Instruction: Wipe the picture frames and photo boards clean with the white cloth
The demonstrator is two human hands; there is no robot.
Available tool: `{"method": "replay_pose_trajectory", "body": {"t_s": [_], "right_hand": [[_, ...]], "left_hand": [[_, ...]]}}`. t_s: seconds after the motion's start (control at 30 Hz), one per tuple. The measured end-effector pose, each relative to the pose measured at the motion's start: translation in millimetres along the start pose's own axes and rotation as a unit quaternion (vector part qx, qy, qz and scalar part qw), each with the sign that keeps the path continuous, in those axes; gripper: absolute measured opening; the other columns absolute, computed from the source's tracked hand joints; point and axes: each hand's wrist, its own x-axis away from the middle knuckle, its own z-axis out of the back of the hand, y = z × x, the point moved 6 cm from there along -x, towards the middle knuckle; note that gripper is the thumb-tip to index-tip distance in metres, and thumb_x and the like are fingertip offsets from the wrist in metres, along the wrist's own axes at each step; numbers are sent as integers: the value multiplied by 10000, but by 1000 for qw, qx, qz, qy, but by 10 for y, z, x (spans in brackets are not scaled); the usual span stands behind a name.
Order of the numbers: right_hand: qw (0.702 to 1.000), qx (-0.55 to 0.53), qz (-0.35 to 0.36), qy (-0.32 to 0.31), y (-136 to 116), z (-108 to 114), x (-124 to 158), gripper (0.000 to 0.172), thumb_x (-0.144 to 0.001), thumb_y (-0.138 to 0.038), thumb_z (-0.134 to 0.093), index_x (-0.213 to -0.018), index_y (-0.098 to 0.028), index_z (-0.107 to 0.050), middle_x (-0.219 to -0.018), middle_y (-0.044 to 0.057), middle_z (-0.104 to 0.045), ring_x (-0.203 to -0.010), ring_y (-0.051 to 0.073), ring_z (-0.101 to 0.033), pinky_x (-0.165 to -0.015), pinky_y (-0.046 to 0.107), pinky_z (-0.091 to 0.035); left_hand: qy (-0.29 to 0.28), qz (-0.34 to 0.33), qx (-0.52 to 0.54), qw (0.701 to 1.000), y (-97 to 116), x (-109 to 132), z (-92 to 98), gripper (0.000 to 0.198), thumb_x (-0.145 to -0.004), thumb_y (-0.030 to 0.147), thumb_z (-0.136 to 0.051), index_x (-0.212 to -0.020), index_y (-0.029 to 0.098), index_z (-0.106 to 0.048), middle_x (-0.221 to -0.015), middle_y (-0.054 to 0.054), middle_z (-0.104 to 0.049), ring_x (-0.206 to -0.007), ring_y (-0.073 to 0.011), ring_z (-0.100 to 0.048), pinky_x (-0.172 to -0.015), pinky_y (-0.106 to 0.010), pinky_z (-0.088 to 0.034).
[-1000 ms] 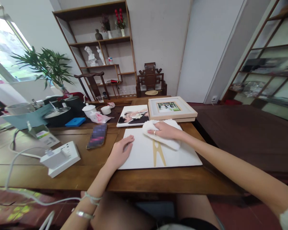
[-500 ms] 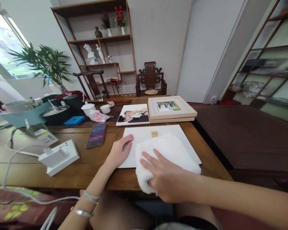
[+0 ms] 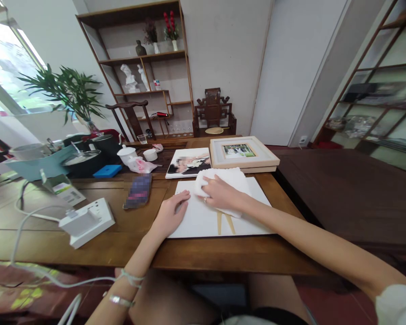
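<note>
A white board (image 3: pixel 196 221) lies flat at the front of the wooden table, with two tan strips (image 3: pixel 226 223) showing on it. My right hand (image 3: pixel 219 192) presses a folded white cloth (image 3: pixel 235 178) onto the board's far part, its fingers bent into the cloth. At the board's left edge rests my left hand (image 3: pixel 172 212), flat with thumb and fingers apart, holding nothing. Behind the board lie a photo print (image 3: pixel 186 163) and, to its right, a pale wooden frame (image 3: pixel 269 158) with a picture in it. The cloth hides part of the board.
A white power strip (image 3: pixel 103 216) with a plug and cable stands at the left, near a dark patterned pouch (image 3: pixel 138 192) and an opened small box (image 3: pixel 66 189). Farther back are a blue box (image 3: pixel 107 170), a white teapot (image 3: pixel 126 153) and black pots.
My right hand has moved the cloth away from me, from the board's near edge to its far part. The tan strips have come into view. My left hand has stayed in place.
</note>
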Motion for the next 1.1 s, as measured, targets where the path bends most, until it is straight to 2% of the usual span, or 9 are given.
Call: {"method": "replay_pose_trajectory", "body": {"t_s": [0.1,0.2,0.33,0.47,0.63,0.73,0.87,0.93,1.1], "right_hand": [[997,29,77,-9,-376,-11,186,238,-780,-201,-478,-930,-110,-639,-1192,212,-530,-1217,362,-349,-934,569,-264],[988,44,146,-7,-756,11,497,233,-759,-190,-490,-884,-95,-663,-1226,264,-482,-1215,418,-335,-918,606,-263],[981,10,192,-7,-948,95,811,200,-742,-230,-537,-804,-102,-677,-1264,260,-454,-1227,424,-322,-946,574,-267],[980,-56,187,-31,-713,173,775,173,-769,-222,-519,-793,-126,-660,-1126,179,-583,-1167,304,-441,-976,441,-296],[997,-48,44,-33,-167,131,351,351,-892,-337,-376,-813,-116,-638,-811,137,-645,-796,249,-593,-768,361,-408],[999,-23,-32,-21,14,62,96,318,-887,-296,-373,-860,-107,-627,-843,155,-639,-835,268,-582,-771,382,-398],[999,-13,-50,-10,-74,-30,-74,227,-816,-200,-435,-887,-99,-626,-976,192,-616,-1040,335,-500,-865,506,-329],[1000,-16,-9,-4,-251,-51,-58,199,-784,-201,-478,-877,-113,-630,-1005,178,-613,-1128,344,-434,-915,537,-278],[977,-43,209,12,-812,53,240,129,-726,-198,-533,-804,-161,-629,-1048,125,-617,-1173,264,-406,-985,474,-254]], "left_hand": [[-3,-1,-7,1000,-1,-1,-1,289,-803,252,-454,-999,179,-653,-1160,-72,-629,-1112,-214,-562,-991,-380,-410],[-9,-2,-8,1000,5,1,-3,309,-800,215,-432,-1027,182,-640,-1179,-68,-617,-1119,-205,-557,-982,-370,-419],[-9,-5,-1,1000,4,1,-8,306,-807,212,-433,-1026,159,-640,-1167,-83,-624,-1128,-206,-549,-999,-380,-402],[-7,0,0,1000,-13,0,-20,308,-811,235,-448,-1028,129,-640,-1170,-111,-618,-1131,-208,-547,-1007,-375,-392],[-5,1,12,1000,-11,9,-17,302,-819,264,-460,-1020,130,-642,-1176,-119,-613,-1135,-209,-543,-1017,-378,-378],[-8,-2,9,1000,1,15,-9,293,-830,279,-451,-1020,165,-643,-1178,-89,-617,-1138,-211,-540,-1019,-386,-375],[-3,15,6,1000,6,19,26,382,-876,315,-364,-1142,145,-580,-1193,-98,-606,-1126,-211,-547,-996,-367,-394],[17,12,22,1000,21,22,68,435,-895,325,-315,-1242,136,-497,-1278,-101,-538,-1186,-204,-492,-1021,-367,-361],[50,-3,65,997,39,38,131,481,-911,350,-261,-1304,129,-427,-1368,-80,-442,-1274,-193,-385,-1075,-356,-281]]}}
